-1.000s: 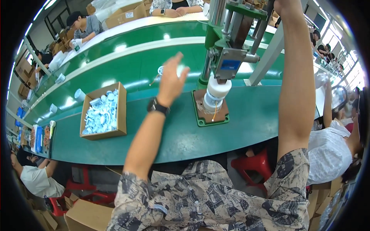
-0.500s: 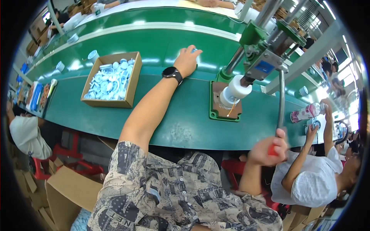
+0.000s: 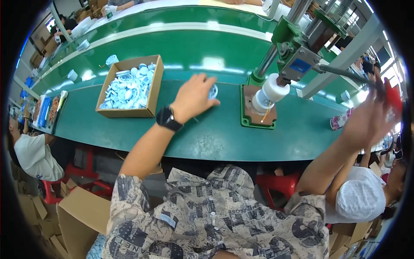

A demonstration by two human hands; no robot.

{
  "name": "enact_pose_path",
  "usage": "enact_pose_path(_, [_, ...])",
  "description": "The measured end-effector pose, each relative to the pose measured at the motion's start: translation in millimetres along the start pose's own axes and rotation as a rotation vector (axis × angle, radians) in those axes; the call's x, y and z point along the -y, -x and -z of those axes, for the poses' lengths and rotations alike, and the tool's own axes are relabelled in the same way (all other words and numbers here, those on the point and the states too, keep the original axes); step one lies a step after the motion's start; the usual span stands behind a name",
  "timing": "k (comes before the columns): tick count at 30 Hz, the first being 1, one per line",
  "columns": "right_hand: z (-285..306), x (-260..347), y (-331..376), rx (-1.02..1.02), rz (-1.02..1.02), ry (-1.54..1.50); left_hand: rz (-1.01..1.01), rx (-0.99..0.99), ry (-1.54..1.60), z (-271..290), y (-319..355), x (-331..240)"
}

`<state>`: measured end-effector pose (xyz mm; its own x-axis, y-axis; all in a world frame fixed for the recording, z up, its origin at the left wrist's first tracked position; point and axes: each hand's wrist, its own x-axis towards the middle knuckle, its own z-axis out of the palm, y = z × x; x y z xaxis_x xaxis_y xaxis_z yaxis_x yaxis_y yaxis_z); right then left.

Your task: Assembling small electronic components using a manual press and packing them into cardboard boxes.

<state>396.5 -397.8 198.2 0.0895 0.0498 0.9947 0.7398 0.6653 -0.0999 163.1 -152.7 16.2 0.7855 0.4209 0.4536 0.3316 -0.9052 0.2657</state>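
Pale blue round part (image 3: 213, 91) sits between the thumb and fingers of the left hand (image 3: 192, 98), which appears to be grasping it by its edge over the bench (image 3: 207, 138). The right hand (image 3: 371, 113) is up at the red knob (image 3: 394, 100) on the end of the press lever (image 3: 347, 72); motion blur hides how firmly the fingers close, so I cannot tell whether they are clenched round it.

Just to the right of the left-hand grip, the press base (image 3: 258, 122) carries a pale cup (image 3: 261, 102) with a thin orange wire (image 3: 266, 114) hanging over its near side. A white cylinder (image 3: 276, 87) tops the cup, leaning a little in this view, and the ram (image 3: 283, 80) appears to meet it. Left of that same grip is the open carton (image 3: 158, 86) full of small pale blue pieces (image 3: 129, 88).

If the cylinder is truly off-square, pressure from the lever could load the cup unevenly and crack it. A wire straying under the edge could be nicked. Should the left fingers drift rightward during a stroke, they could be pinched. A loose pinch might drop the part, and a wide lever swing could bump the co-worker (image 3: 362, 196) beside the right forearm.
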Motion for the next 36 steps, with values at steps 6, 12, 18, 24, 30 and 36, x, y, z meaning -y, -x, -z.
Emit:
enact_pose_path(6, [-23.3, -67.9, 72.6, -0.303, -0.322, 0.150, 0.095, -0.100, 0.095, 1.0, 23.7, -2.1])
enact_pose_path(12, [-34.9, -72.6, 215.5, 0.262, -0.835, 0.171, 0.057, -0.421, 0.029, 53.9, -14.1, 50.6])
enact_pose_path(18, [-62.3, -61.5, 207.4, 0.175, -0.867, 0.189, 0.472, 0.013, -0.498, 120.0, -67.9, 291.1])
enact_pose_path(24, [-66.5, -52.9, 203.9, 0.052, -0.780, 0.242, 0.614, 0.311, -0.379, 100.0, -11.2, 407.8])
enact_pose_path(30, [-34.9, -98.0, 185.7, 0.049, -0.982, 0.413, 0.407, -0.185, -0.436, 119.0, -59.3, 289.9])
enact_pose_path(36, [143.8, -351.3, 268.6, 0.205, -0.754, 0.563, 0.082, 0.110, -0.325, 112.8, -44.9, 44.6])
